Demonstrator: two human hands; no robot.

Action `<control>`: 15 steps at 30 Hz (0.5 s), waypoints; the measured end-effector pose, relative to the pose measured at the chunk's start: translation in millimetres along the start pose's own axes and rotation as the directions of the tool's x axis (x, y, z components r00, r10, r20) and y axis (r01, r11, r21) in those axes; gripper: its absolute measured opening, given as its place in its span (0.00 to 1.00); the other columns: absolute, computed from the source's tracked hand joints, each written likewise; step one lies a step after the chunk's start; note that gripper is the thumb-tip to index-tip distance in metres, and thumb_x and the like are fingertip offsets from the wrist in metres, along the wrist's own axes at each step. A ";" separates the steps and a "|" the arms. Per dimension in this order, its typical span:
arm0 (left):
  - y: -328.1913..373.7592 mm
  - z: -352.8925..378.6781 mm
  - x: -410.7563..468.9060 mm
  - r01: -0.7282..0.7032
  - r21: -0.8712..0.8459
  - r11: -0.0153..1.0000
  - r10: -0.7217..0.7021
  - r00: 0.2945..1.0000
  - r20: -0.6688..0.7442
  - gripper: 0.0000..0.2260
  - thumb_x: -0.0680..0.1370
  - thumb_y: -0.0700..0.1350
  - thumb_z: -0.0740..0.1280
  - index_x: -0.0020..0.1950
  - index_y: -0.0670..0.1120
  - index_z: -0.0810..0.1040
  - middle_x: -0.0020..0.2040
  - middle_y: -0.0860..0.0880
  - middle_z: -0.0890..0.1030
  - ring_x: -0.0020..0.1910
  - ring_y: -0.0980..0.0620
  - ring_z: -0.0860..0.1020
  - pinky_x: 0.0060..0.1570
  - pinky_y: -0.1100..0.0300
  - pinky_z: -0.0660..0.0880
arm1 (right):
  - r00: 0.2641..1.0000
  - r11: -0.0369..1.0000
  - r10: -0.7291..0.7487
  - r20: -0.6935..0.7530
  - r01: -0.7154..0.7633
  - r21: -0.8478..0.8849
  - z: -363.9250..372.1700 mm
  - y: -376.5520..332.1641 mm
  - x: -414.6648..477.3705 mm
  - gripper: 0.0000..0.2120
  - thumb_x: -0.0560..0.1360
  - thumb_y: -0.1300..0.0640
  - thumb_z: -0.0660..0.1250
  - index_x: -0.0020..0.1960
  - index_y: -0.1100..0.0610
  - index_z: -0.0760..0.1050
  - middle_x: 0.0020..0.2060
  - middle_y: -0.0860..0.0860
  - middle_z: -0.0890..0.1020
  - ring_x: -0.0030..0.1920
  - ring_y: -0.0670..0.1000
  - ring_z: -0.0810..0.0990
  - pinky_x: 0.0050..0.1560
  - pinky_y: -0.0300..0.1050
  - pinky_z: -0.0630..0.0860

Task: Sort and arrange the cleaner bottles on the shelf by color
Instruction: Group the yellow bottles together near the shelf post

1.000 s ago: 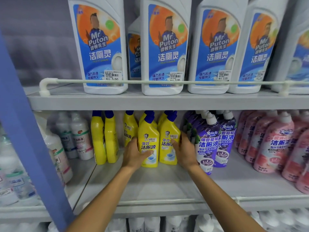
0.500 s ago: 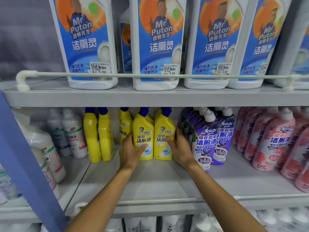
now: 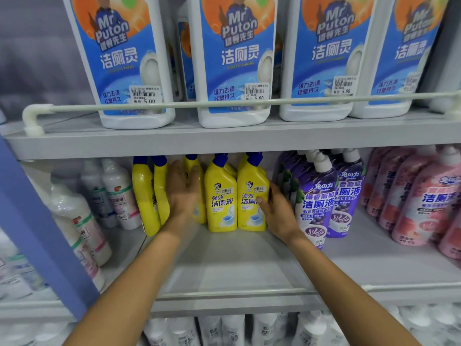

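Yellow cleaner bottles with blue caps stand on the middle shelf (image 3: 237,265). Two of them face forward side by side, the left one (image 3: 220,196) and the right one (image 3: 250,193). Two more yellow bottles (image 3: 144,196) stand side-on further left. My left hand (image 3: 183,191) is blurred, fingers spread, in front of a rear yellow bottle (image 3: 193,168), clear of the front pair. My right hand (image 3: 277,211) grips the right front bottle, thumb on its label and fingers around its right side. Purple bottles (image 3: 316,196) stand just right of that hand, with pink bottles (image 3: 429,196) beyond them.
Large white bottles with blue labels (image 3: 234,58) fill the upper shelf behind a white rail (image 3: 224,103). Small white bottles (image 3: 119,196) stand at the left of the middle shelf. A blue upright (image 3: 32,221) crosses the left side. More white bottles (image 3: 224,330) sit below.
My left hand has left the left front yellow bottle and moved up and left toward the rear bottle. My right hand stays on the right front bottle. The view has tilted slightly.
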State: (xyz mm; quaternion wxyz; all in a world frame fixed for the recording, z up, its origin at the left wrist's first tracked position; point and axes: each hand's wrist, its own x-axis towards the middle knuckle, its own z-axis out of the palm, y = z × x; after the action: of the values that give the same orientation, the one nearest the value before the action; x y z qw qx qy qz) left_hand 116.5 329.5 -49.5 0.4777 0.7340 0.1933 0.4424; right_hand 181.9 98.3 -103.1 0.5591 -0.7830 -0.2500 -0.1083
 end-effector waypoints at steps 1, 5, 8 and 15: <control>3.5 2.7 11.7 0.043 0.037 0.998 -0.045 0.997 0.056 0.16 0.76 0.58 0.68 0.56 0.48 0.75 0.53 0.40 0.82 0.53 0.39 0.81 0.56 0.41 0.78 | 1.000 1.000 -0.008 0.000 0.008 0.005 0.3 0.8 -0.3 0.20 0.82 0.56 0.66 0.72 0.55 0.70 0.62 0.51 0.82 0.61 0.51 0.82 0.63 0.52 0.79; 8.3 12.0 35.4 0.095 0.195 0.976 -0.115 0.989 0.097 0.24 0.71 0.60 0.70 0.59 0.44 0.77 0.56 0.42 0.83 0.57 0.40 0.81 0.58 0.45 0.77 | 0.999 0.999 -0.037 0.005 0.037 0.025 -0.3 4.0 -1.7 0.22 0.80 0.51 0.65 0.73 0.53 0.69 0.63 0.49 0.82 0.62 0.48 0.81 0.64 0.52 0.79; 4.9 15.5 35.6 0.045 0.313 0.949 -0.079 0.992 0.097 0.23 0.73 0.51 0.73 0.64 0.42 0.75 0.60 0.39 0.82 0.60 0.36 0.79 0.58 0.44 0.76 | 0.999 0.998 -0.045 0.009 0.045 0.043 -0.8 4.5 -2.1 0.20 0.82 0.54 0.65 0.73 0.52 0.69 0.63 0.49 0.82 0.62 0.48 0.81 0.64 0.53 0.79; 8.4 1.1 36.9 0.047 0.349 0.936 -0.098 0.986 0.132 0.21 0.75 0.42 0.73 0.65 0.40 0.75 0.62 0.38 0.80 0.61 0.35 0.78 0.57 0.48 0.76 | 0.999 0.996 -0.047 0.005 0.047 0.070 0.3 6.2 -5.0 0.23 0.80 0.47 0.63 0.74 0.50 0.69 0.65 0.48 0.81 0.64 0.47 0.81 0.65 0.55 0.79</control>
State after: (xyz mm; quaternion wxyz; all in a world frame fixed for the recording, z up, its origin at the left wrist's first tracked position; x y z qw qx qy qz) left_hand 136.0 351.1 -25.3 0.3708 0.8292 0.2590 0.3286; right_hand 180.8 95.7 -110.5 0.5825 -0.7574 -0.2739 -0.1101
